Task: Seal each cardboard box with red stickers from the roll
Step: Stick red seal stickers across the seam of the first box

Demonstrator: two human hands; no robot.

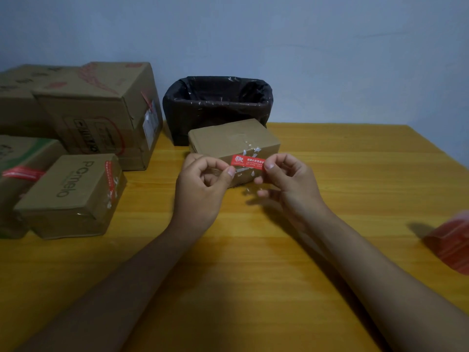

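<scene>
Red sticker (pixel 247 163) stretched between left hand (pixel 203 184) and right hand (pixel 286 181), fingers pinching each end, before cardboard box (pixel 233 141).

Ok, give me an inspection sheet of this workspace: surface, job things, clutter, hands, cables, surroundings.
Surface: yellow wooden table.
Job's things: red sticker held stretched in front of the small cardboard box; red sticker roll at the table's right edge, blurred; Pomelo box at left already carries a red sticker.
Clutter: white paper scraps on the table near the small box; stacked boxes at left.
Hands: left hand and right hand each pinch one end of the sticker.
Cables: nothing seen.
Surroundings: bin with black liner behind the box; blue-grey wall.
</scene>
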